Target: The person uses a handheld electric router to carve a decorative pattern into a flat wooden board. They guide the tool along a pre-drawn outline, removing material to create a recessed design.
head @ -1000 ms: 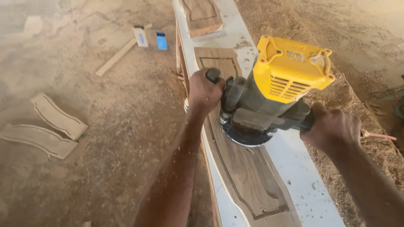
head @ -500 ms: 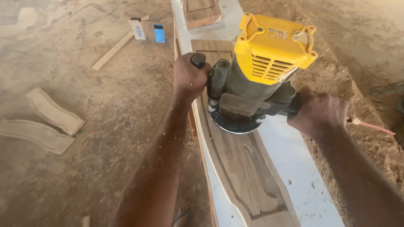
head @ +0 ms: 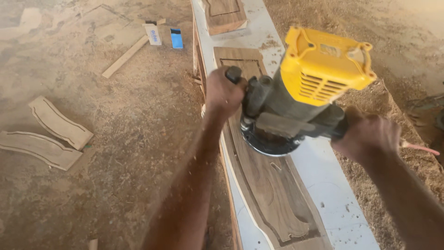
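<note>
Both hands clamped on the router: left hand wrapped tight round the left side knob, right hand closed on the right handle. Yellow-topped router sits base-down on the long curved wooden panel, roughly at its mid-length, tilted slightly in view.

Progress, as a judgement: the groove outlining the panel reads as already cut on the near stretch, running round the near end with its curved corner and up both edges to the router base. Beyond the base a straight-cornered groove also shows at the far end of the panel. What lies under the base can't be seen, so the middle may be what's left.

Panel lies on a long white worktop, sawdust scattered over it. A second grooved piece sits on the far end of the worktop.

Floor left is thick with sawdust. Two curved wooden offcuts lie left, well apart from the worktop. Farther off: a wood strip, a white box, a blue box. Sawdust heap right. Nothing blocks the router's path along the panel.
</note>
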Demonstrator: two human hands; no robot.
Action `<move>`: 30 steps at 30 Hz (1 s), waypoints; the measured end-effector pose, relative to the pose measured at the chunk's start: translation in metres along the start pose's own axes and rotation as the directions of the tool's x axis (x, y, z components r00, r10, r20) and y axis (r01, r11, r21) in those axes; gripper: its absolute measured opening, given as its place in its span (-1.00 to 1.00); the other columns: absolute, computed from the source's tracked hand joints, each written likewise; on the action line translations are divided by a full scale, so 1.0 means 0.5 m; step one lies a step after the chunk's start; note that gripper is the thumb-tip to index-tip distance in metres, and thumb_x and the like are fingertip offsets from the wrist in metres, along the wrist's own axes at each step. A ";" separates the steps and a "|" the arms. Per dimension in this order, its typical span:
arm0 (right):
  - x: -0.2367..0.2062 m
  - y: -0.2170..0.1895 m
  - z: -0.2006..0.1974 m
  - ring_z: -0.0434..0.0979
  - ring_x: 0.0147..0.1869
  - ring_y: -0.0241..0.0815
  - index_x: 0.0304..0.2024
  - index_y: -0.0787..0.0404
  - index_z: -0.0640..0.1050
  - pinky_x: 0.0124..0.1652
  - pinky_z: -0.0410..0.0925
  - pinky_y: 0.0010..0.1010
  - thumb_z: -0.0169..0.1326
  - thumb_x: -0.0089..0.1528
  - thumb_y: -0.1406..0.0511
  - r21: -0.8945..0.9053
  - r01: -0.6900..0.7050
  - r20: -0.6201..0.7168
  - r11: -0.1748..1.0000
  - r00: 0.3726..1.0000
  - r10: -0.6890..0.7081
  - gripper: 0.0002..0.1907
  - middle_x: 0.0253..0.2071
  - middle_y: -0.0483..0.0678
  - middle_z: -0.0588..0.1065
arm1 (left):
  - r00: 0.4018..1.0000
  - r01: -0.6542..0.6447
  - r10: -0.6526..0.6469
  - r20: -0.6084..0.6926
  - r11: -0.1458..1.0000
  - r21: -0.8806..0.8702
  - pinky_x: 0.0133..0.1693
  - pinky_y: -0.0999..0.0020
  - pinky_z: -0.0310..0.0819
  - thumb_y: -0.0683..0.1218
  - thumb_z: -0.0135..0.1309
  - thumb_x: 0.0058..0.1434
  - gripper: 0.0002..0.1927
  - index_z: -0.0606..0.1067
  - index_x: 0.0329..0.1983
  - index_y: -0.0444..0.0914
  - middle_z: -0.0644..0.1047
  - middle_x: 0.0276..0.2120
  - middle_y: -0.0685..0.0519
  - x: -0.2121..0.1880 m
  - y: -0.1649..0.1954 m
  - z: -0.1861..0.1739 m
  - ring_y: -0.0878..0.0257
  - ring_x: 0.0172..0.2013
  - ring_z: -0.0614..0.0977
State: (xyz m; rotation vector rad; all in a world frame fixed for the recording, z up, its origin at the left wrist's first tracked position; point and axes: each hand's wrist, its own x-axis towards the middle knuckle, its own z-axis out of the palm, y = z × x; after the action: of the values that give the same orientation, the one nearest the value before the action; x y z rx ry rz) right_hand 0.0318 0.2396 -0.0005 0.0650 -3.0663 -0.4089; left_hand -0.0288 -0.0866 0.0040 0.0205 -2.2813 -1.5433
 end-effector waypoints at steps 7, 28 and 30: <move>-0.024 0.001 -0.007 0.35 -0.71 -0.25 -0.37 0.14 0.46 -0.64 0.26 -0.31 0.01 0.25 0.09 0.081 0.024 -0.067 0.996 0.998 -0.018 -0.73 -0.67 -0.12 0.41 | 0.998 0.064 -0.065 0.017 0.996 0.055 -0.36 0.15 0.50 -0.15 0.18 -0.02 -0.84 0.50 -0.44 -0.34 0.57 -0.51 -0.15 -0.023 0.009 -0.009 0.03 -0.47 0.63; 0.035 -0.041 -0.015 0.32 -0.73 -0.30 -0.37 0.11 0.47 -0.72 0.22 -0.38 0.02 0.26 0.13 0.105 -0.023 -0.025 0.994 0.999 0.025 -0.78 -0.69 -0.14 0.40 | 0.996 -0.088 0.088 -0.005 0.995 -0.037 -0.42 0.15 0.41 -0.18 0.12 -0.01 -0.89 0.48 -0.51 -0.36 0.50 -0.61 -0.14 0.045 -0.019 -0.014 0.03 -0.55 0.52; 0.050 -0.045 -0.015 0.32 -0.76 -0.29 -0.37 0.09 0.47 -0.72 0.19 -0.38 0.14 0.09 0.15 0.158 -0.049 0.009 0.986 0.999 0.048 -0.80 -0.72 -0.12 0.41 | 0.995 -0.099 0.099 -0.001 0.995 -0.015 -0.40 0.13 0.41 -0.18 0.14 0.03 -0.86 0.47 -0.50 -0.38 0.49 -0.59 -0.17 0.046 -0.021 -0.015 0.01 -0.55 0.51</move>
State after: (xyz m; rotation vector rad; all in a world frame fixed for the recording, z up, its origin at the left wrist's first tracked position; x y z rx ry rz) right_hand 0.0080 0.2149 0.0019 -0.0049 -3.0919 -0.1623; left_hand -0.0498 -0.1024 0.0037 -0.0946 -2.2348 -1.5101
